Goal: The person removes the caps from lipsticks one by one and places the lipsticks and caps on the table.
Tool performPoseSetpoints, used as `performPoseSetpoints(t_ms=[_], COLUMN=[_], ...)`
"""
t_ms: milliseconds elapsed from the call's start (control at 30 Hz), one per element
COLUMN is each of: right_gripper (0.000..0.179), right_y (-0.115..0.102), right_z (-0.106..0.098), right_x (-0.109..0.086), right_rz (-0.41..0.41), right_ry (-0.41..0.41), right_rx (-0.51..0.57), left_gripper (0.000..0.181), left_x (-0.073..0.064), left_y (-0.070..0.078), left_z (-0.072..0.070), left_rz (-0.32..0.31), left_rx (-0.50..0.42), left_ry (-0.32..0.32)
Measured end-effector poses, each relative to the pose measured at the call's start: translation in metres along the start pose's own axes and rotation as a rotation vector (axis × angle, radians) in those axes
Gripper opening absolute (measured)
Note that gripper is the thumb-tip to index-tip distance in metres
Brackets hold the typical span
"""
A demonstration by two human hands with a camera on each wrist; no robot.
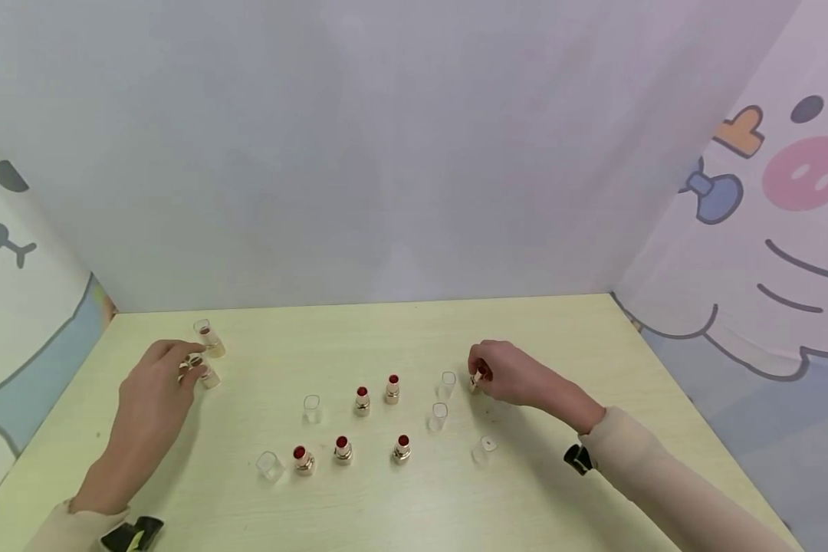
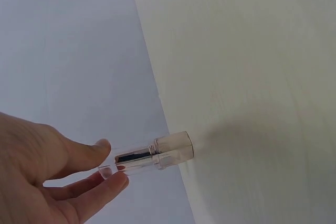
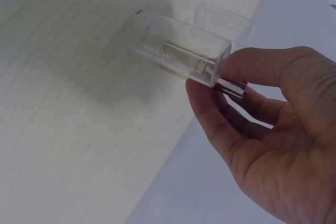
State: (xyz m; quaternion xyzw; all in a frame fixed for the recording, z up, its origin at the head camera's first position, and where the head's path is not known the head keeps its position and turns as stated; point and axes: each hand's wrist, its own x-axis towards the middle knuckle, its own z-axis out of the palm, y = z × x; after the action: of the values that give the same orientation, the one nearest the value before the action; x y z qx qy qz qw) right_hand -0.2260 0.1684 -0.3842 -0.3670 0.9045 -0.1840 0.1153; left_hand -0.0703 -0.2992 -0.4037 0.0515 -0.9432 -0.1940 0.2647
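At the table's left side my left hand (image 1: 153, 391) pinches the top of a capped lipstick (image 2: 152, 153) between thumb and fingers; its clear cap is on. Just behind stands another capped lipstick (image 1: 209, 340). My right hand (image 1: 517, 373) curls its fingers round an uncapped lipstick (image 1: 477, 381) with a dark red tip, partly hidden by the fingers. A clear cap (image 3: 181, 48) with white lettering overlaps this lipstick in the right wrist view; whether the fingers touch the cap, I cannot tell. Another clear cap (image 1: 448, 383) stands left of the right hand.
Mid-table stand several uncapped red lipsticks (image 1: 362, 401) with gold bases. Clear caps stand among and beside them, one at the left (image 1: 270, 466) and one at the right (image 1: 484, 449). A pale wall (image 1: 386, 153) rises behind the table, with printed cloth (image 1: 786, 268) at the sides.
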Motion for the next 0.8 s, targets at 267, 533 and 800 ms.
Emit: performPoseSetpoints(t_ms=[267, 533, 800], right_gripper=[0.014, 0.023, 0.023], right_y=[-0.003, -0.007, -0.018], right_z=[-0.002, -0.009, -0.022], right_x=[-0.002, -0.007, -0.015], right_rz=[0.011, 0.036, -0.004], right_ry=[-0.02, -0.04, 0.006], right_rx=[0.012, 0.01, -0.067], left_gripper=[0.026, 0.023, 0.023], left_x=[0.002, 0.003, 0.0], left_y=[-0.004, -0.003, 0.002], left_z=[0.002, 0.001, -0.003], left_rz=[-0.003, 0.003, -0.004], left_rx=[0.005, 0.002, 0.0], left_ry=[-0.006, -0.006, -0.003])
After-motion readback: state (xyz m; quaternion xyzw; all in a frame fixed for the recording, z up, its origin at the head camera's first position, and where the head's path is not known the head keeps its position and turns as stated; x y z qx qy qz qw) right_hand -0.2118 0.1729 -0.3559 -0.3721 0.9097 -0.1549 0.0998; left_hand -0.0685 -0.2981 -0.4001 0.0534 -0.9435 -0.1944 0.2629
